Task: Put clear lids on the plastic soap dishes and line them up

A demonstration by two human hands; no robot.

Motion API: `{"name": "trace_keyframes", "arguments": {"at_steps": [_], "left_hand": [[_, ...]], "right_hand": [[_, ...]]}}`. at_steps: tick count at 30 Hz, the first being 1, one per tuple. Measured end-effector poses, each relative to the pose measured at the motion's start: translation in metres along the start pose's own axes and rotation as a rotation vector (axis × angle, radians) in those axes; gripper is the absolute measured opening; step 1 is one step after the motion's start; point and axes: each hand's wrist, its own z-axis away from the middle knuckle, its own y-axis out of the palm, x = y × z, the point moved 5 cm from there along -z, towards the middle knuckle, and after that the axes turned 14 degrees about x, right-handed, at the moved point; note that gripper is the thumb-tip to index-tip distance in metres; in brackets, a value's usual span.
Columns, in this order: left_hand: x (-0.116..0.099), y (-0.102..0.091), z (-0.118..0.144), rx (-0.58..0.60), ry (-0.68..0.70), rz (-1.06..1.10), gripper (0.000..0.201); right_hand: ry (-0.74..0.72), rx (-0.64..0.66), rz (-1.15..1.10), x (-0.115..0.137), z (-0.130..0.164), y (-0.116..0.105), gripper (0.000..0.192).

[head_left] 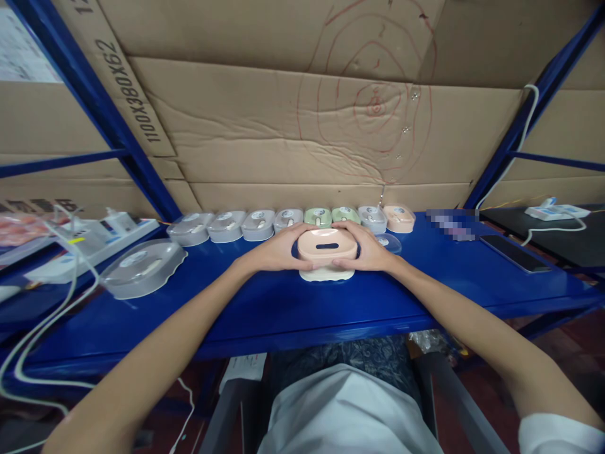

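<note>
Both hands clamp the pink case (327, 244).
My left hand (278, 249) and right hand (366, 248) close around its sides over the cream base (326, 274); I press evenly.

Behind the pink case (327, 246) on the bench (265, 302): eight small cases in a row, four grey (227, 226), two green (317, 217), one more grey (372, 218), one pink (399, 218). Left of it, one large grey lid (142, 267).

The only camera sits on the person's head, close above the blue metal desk (283, 309), looking forward and down toward the brown cardboard wall (265, 126).
</note>
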Motion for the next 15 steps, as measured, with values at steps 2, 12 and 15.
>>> {"name": "trace_keyframes", "arguments": {"at_steps": [2,12,15], "left_hand": [[-0.001,0.002,0.000,0.036,0.002,-0.019,0.083],[0.000,0.010,-0.001,0.104,0.021,-0.030,0.080],[0.000,0.010,-0.001,0.106,0.039,-0.030,0.080]], "right_hand": [[0.006,0.042,0.037,0.001,0.000,0.001,0.082],[-0.009,0.142,0.142,-0.004,-0.002,0.011,0.089],[-0.010,0.161,0.139,-0.003,-0.002,0.012,0.087]]}}
